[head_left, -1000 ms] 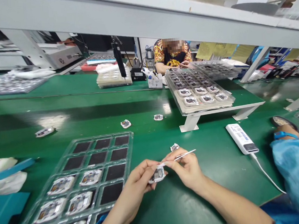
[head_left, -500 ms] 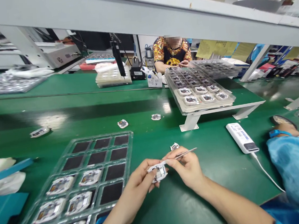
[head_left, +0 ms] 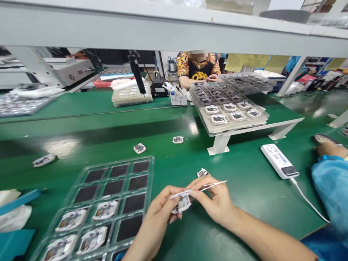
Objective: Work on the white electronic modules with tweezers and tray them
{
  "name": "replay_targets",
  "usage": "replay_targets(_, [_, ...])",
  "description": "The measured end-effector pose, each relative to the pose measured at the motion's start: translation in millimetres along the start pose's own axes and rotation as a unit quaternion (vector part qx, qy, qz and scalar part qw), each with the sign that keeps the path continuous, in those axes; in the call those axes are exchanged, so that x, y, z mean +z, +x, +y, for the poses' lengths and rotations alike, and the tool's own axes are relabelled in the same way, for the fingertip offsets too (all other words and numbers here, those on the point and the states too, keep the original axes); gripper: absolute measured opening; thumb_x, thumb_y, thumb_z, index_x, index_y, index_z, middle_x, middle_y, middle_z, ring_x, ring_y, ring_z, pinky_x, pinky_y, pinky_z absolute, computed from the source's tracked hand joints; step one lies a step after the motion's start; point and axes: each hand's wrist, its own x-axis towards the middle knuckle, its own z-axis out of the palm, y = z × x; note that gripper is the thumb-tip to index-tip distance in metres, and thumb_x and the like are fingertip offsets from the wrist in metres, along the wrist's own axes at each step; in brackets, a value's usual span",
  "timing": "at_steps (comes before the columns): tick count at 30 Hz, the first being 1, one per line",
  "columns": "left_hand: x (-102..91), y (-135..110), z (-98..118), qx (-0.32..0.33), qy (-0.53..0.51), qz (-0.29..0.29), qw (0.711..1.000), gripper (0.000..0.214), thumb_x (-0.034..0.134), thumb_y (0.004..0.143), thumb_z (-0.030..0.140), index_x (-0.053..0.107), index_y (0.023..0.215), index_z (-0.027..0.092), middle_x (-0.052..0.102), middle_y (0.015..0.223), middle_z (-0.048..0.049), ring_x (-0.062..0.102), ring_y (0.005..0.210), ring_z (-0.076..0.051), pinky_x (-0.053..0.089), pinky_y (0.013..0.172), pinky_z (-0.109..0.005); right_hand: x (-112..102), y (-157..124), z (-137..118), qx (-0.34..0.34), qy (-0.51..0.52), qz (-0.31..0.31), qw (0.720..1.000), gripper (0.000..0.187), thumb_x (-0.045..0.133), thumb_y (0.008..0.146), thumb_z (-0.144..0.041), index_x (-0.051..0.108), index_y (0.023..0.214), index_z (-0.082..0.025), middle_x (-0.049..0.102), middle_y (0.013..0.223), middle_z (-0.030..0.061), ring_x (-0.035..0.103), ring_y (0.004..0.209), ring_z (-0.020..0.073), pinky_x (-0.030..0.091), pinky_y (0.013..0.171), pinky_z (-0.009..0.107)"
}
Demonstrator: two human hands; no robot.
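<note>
Pinching, left hand (head_left: 160,211) on a rounded, white-rimmed module (head_left: 183,203), right hand (head_left: 217,202) on a slim tool (head_left: 217,184).

Green bench (head_left: 252,184) — white-rimmed module (head_left: 184,203), black tray squares (head_left: 129,227), orange-and-black patterned shirt (head_left: 198,70) — bright blue sleeve (head_left: 337,189).

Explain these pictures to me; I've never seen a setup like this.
No robot here: a camera worn on a person's head looks forward and down at their own bare hands. The left hand holds a small white-framed part; the right hand, close against it, pinches a thin stick-like tool. On the green bench lie a clear tray, partly filled with similar parts, some loose parts and a white cabled device. The blue sleeve at far right is someone else's.
</note>
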Motion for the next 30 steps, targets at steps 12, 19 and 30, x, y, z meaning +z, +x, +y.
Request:
replay_targets(12, [-3.7, 9, -22, 0.100, 0.018, -0.064, 0.993, 0.035, 0.078, 0.071, 0.028, 0.056, 0.098, 0.023, 0.060, 0.082, 0.0027, 0.054, 0.074, -0.015, 0.043, 0.066, -0.025, -3, 4, -1, 0.023, 0.009, 0.032, 0.999, 0.006, 0.069, 0.085, -0.025, 0.067, 0.083, -0.021, 0.078, 0.080, 0.0056, 0.076, 0.073, 0.0205, 0.062, 0.065, 0.031])
replay_targets(19, [-20.6, 19, -2, 0.141, 0.185, -0.052, 0.971, 0.026, 0.069, 0.078, 0.033, 0.059, 0.099, 0.022, 0.065, 0.085, -0.0009, 0.061, 0.078, -0.019, 0.048, 0.070, -0.028, -5, 3, -1, -0.086, -0.058, 0.039, 0.994, 0.008, 0.068, 0.086, -0.016, 0.069, 0.090, -0.023, 0.079, 0.086, 0.0064, 0.075, 0.081, 0.0221, 0.060, 0.077, 0.037])
replay_targets(30, [-91.4, 157, 54, 0.195, 0.557, 0.211, 0.779, 0.030, 0.071, 0.083, 0.026, 0.067, 0.112, 0.018, 0.060, 0.131, -0.0139, 0.046, 0.127, -0.036, 0.034, 0.108, -0.056, -4, 5, -1, -0.175, -0.109, 0.015, 0.978, 0.015, 0.066, 0.085, -0.011, 0.068, 0.093, -0.024, 0.078, 0.083, 0.0065, 0.075, 0.076, 0.0223, 0.059, 0.074, 0.037])
